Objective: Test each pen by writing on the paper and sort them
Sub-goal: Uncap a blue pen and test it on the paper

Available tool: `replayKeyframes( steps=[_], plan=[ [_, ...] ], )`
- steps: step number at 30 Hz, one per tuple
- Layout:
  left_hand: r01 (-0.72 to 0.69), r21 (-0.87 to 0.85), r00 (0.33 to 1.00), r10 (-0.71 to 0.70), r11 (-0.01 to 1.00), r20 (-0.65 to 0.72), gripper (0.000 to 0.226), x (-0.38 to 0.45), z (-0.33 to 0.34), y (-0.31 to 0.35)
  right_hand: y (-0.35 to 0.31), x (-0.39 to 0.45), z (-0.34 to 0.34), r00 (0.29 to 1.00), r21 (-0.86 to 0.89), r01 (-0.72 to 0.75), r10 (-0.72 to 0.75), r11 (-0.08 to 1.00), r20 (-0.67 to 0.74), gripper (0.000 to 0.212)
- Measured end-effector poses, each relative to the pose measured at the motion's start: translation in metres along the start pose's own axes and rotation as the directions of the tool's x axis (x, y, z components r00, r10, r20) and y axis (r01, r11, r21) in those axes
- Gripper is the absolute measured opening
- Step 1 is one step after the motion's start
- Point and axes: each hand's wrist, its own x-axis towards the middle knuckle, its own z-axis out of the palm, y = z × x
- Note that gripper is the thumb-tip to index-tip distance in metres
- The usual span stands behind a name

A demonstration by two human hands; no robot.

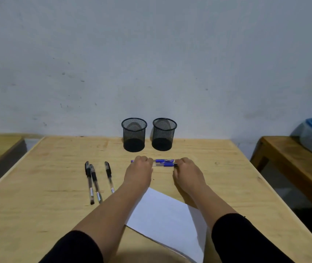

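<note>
While both hands reach toward the far edge of the tabletop (217, 186), no pen has yet been lifted clear. Blue pens (163, 162): a small cluster, at least two, lying flat with long axes parallel to the far edge, just in front of the two black mesh pen cups (134, 134) (164, 134) that stand side by side at that edge.

Left hand (139, 168): knuckles up, fingers curled down over the left end of the cluster; one blue tip shows beyond it. Right hand (186, 170): fingers curled at the right end, fingertips at the pen ends. Whether either actually pinches a pen, cannot tell; the fingers hide the contact.

Key relation: the pens lie crosswise between the two hands, one end at each, so both are equally near. A pull along the axis would likely separate one pen.

Three black pens (94, 182) lie toward the left edge, axes running near-to-far, well apart from the hands. White paper (162, 215) lies at the near edge beneath the forearms; no marks visible on it. Both cups look empty, so sorting seems not begun.
</note>
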Motion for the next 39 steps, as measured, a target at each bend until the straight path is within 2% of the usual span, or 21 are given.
replayKeyframes(
  steps=[9,11,12,14,16,18,19,23,25,28,30,32,34,36,37,39],
  plan=[
    [-0.004,-0.053,0.999,0.001,0.999,-0.054,0.017,0.008,0.01,-0.005,0.012,0.013,0.007,0.999,0.117,-0.031,0.03,0.993,0.012,0.029],
    [0.021,-0.097,0.998,-0.027,0.995,-0.056,0.017,0.007,0.009,-0.006,0.014,0.012,0.003,0.997,0.204,-0.06,0.049,0.977,0.058,0.023],
    [0.037,-0.134,0.997,-0.046,0.99,-0.061,0.016,0.006,0.007,-0.007,0.014,0.011,0.0,0.994,0.303,-0.094,0.071,0.948,0.087,0.018],
    [0.057,-0.236,0.994,-0.077,0.97,-0.079,0.014,0.004,0.003,-0.009,0.011,0.008,-0.009,0.984,0.586,-0.18,0.133,0.79,0.123,0.007],
    [0.054,-0.375,0.99,-0.098,0.925,-0.099,0.012,0.002,-0.002,-0.008,0.004,0.004,-0.021,0.966,0.825,-0.235,0.215,0.514,0.141,0.003],
    [0.049,-0.484,0.986,-0.121,0.874,-0.118,0.014,-0.002,-0.011,0.0,-0.007,-0.002,-0.031,0.954,0.925,-0.247,0.239,0.289,0.18,0.007],
    [0.044,-0.519,0.984,-0.127,0.854,-0.125,0.014,-0.005,-0.016,0.005,-0.013,-0.005,-0.035,0.955,0.94,-0.243,0.23,0.241,0.188,0.007],
    [0.009,-0.611,0.988,-0.101,0.791,-0.117,0.009,-0.015,-0.03,0.018,-0.032,-0.012,-0.043,0.982,0.95,-0.161,0.144,0.269,0.126,0.011],
    [0.016,-0.666,0.977,-0.154,0.746,-0.148,0.014,-0.018,-0.041,0.018,-0.039,-0.016,-0.048,0.994,0.924,-0.092,0.095,0.371,0.061,0.013],
    [-0.021,-0.751,0.959,-0.2,0.66,-0.202,0.026,-0.021,-0.064,0.02,-0.045,-0.022,-0.054,1.0,0.813,0.022,-0.02,0.582,-0.013,0.017],
    [-0.05,-0.772,0.961,-0.18,0.634,-0.21,0.025,-0.025,-0.076,0.02,-0.048,-0.027,-0.055,0.994,0.704,0.083,-0.106,0.705,-0.011,0.02],
    [-0.04,-0.761,0.967,-0.166,0.648,-0.192,0.016,-0.028,-0.084,0.015,-0.051,-0.031,-0.059,0.988,0.651,0.102,-0.15,0.752,0.019,0.02],
    [-0.008,-0.764,0.964,-0.198,0.645,-0.177,0.006,-0.032,-0.085,0.006,-0.052,-0.034,-0.065,0.991,0.654,0.081,-0.133,0.752,0.03,0.017],
    [0.048,-0.795,0.95,-0.274,0.605,-0.151,0.004,-0.036,-0.085,-0.006,-0.05,-0.037,-0.074,0.993,0.708,0.011,-0.09,0.706,0.074,0.013],
    [0.075,-0.803,0.942,-0.306,0.591,-0.137,0.004,-0.039,-0.085,-0.011,-0.049,-0.039,-0.078,0.99,0.761,-0.045,-0.072,0.647,0.121,0.011],
    [0.108,-0.807,0.936,-0.333,0.581,-0.114,0.008,-0.046,-0.083,-0.021,-0.049,-0.043,-0.085,0.977,0.873,-0.16,-0.053,0.461,0.207,0.008]
  ],
)
